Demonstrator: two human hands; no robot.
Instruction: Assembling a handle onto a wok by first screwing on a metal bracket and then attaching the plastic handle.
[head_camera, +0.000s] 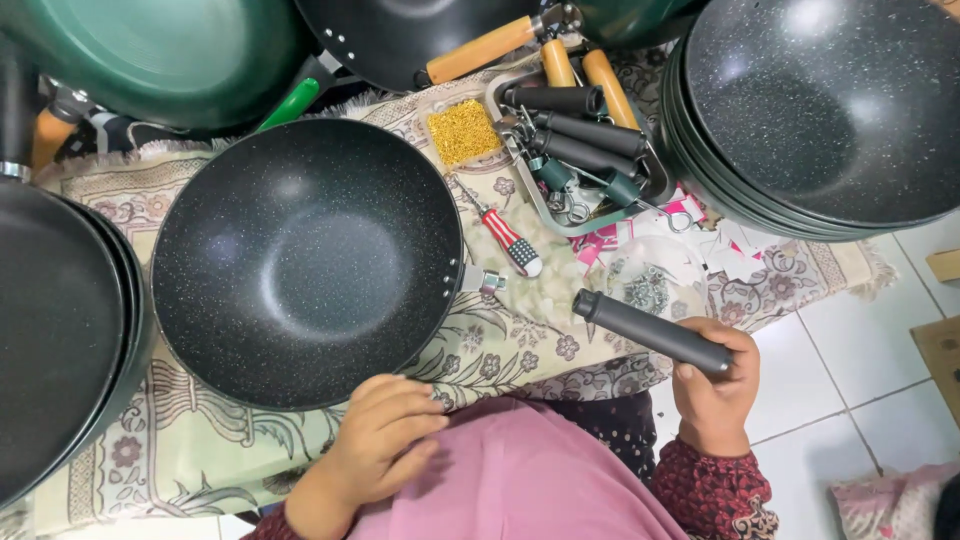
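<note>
Patterned mat (200, 450) under speckled wok (305, 262)

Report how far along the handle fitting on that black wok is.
Done: nothing visibly. The wok shows a bare metal bracket, no handle on it. In hand: right hand grips a black handle; left hand steadies the rim. Left: handle on bracket; the screwdriver lies untouched.

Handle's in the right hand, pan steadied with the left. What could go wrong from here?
1. The right hand grips the black handle near one end, so the free end may wobble when lined up with the pan's bracket.
2. The left hand only touches the pan at its near rim; a push could slide it on the cloth.
3. The screwdriver lies by the bracket and might get knocked.
</note>
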